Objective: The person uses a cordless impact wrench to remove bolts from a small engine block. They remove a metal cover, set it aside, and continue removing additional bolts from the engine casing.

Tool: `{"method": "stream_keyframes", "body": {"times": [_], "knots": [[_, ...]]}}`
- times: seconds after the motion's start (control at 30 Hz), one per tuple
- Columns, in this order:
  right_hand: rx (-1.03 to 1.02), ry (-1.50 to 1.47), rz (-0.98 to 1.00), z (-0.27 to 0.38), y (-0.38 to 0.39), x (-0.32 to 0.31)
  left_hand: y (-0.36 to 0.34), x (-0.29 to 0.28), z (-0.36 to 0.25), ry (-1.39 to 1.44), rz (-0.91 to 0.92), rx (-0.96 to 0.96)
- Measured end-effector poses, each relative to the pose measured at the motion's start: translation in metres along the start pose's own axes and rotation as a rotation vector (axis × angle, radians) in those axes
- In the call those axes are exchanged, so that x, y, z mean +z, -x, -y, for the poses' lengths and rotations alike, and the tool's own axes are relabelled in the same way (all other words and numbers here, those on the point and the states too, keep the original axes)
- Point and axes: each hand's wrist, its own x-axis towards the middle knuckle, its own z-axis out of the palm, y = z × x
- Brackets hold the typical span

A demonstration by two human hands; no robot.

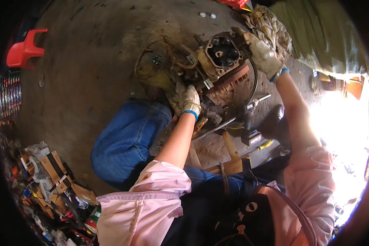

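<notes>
Engine (pixel 212 69): rough, grimy, matt metal. Far left of it: smooth plastic chair (pixel 25 51). At its right: knitted cloth glove (pixel 265 54), matt.

This looks like a repair workshop, with the work done down on a grimy, oil-stained floor (pixel 82 61). A partly opened engine (pixel 223 51) sits there, its dark inner cavity bare, and near it lie a cordless power tool (pixel 248 123) and a yellow-handled screwdriver (pixel 265 144). Cardboard boxes (pixel 55 168) and plastic-wrapped goods (pixel 39 147) crowd the lower left, perhaps spare parts, though the bent rim blurs them. A red plastic chair (pixel 26 51) stands farther off.
</notes>
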Motion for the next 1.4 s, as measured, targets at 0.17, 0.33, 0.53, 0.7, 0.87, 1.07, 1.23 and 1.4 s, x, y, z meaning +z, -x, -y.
{"method": "stream_keyframes", "body": {"times": [0.17, 0.33, 0.53, 0.7, 0.87, 1.07, 1.23, 1.4], "knots": [[-0.012, -0.294, 0.085, -0.01, -0.019, -0.009, -0.003, -0.004, 0.007, 0.222, 0.217, -0.404], [-0.157, -0.192, 0.003, -0.021, -0.023, -0.016, 0.048, 0.019, 0.032, 0.116, 0.148, -0.384], [-0.078, -0.34, 0.349, -0.043, -0.021, -0.03, 0.094, 0.053, 0.056, -0.19, 0.279, -0.459], [0.114, -0.615, 0.24, -0.035, -0.013, -0.019, 0.099, 0.041, 0.039, -0.176, 0.37, -0.277], [-0.016, -0.373, -0.314, -0.013, 0.02, -0.05, 0.094, -0.026, -0.041, -0.73, 0.132, 0.032], [0.176, -0.578, -0.629, 0.064, 0.022, -0.074, 0.059, -0.045, -0.168, -1.612, 0.128, 1.179], [0.177, -0.138, -0.512, 0.101, 0.005, -0.043, 0.031, -0.04, -0.188, -1.441, 0.779, 0.755], [0.232, -0.082, -0.47, 0.102, 0.0, -0.044, 0.091, -0.051, -0.196, -1.388, 0.715, 0.72]]}}
